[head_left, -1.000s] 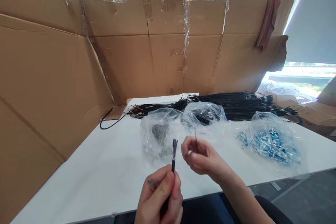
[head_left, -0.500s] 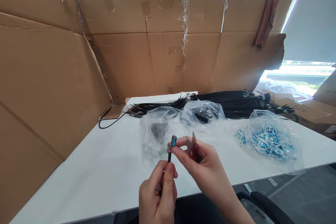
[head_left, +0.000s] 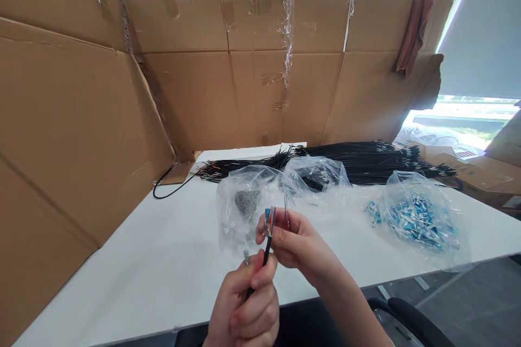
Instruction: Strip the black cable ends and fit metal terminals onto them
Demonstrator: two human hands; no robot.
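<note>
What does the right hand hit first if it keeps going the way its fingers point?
Probably the stripped cable end that the right hand already pinches; beyond it, likely the clear bag of grey parts, though depth is unclear.

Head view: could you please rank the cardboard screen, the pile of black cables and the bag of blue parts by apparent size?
1. cardboard screen
2. pile of black cables
3. bag of blue parts, though it lies nearer the camera.

left hand [head_left: 244,309]: yours, bare, at 6 o'clock in the view; no glove, ring or watch that shows.
right hand [head_left: 299,241]: yours, bare, just past centre toward 5 o'clock; short, unpainted nails.
right forearm [head_left: 350,303]: bare to the frame's bottom edge, no sleeve showing.
legs: dark blue cloth shows under the table edge at 6 o'clock.
</note>
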